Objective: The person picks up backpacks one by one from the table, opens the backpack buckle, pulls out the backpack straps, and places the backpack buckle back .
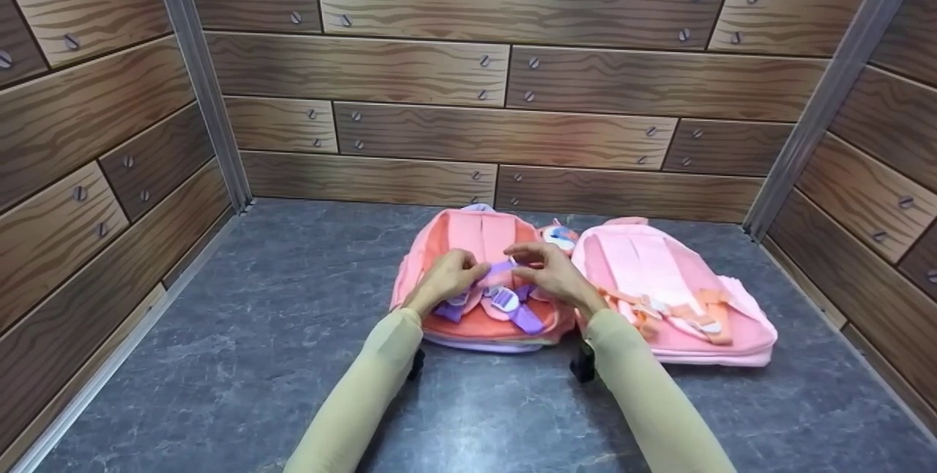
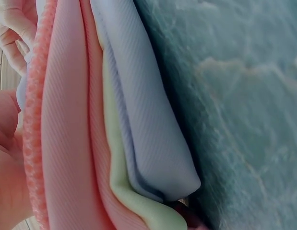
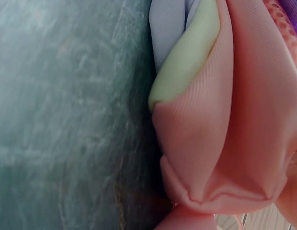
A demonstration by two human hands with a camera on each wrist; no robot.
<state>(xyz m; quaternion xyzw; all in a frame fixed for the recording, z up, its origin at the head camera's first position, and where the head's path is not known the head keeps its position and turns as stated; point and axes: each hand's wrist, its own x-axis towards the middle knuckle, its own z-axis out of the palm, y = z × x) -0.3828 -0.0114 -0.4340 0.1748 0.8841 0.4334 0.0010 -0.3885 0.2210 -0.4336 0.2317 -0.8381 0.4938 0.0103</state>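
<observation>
In the head view a coral backpack (image 1: pixel 482 235) lies on the table with its shoulder-strap side up. My left hand (image 1: pixel 446 279) pinches a purple strap (image 1: pixel 501 267) above the middle of it. At the strap's other end, my right hand (image 1: pixel 555 274) holds it between thumb and bent fingers; the exact contact is small and partly hidden. Below the hands lie a purple buckle (image 1: pixel 504 299) and a loose purple strap end (image 1: pixel 527 319). The left wrist view shows the bag's layered pink, green and lilac side (image 2: pixel 66 120). Its coral side (image 3: pixel 201 139) fills much of the right wrist view.
A pink backpack (image 1: pixel 637 261) with orange straps (image 1: pixel 695 312) lies close on the right. Between the bags' tops sits a small round plush charm (image 1: pixel 559 236). Wood-patterned panels (image 1: pixel 410 70) wall in the dark grey table (image 1: pixel 307 275).
</observation>
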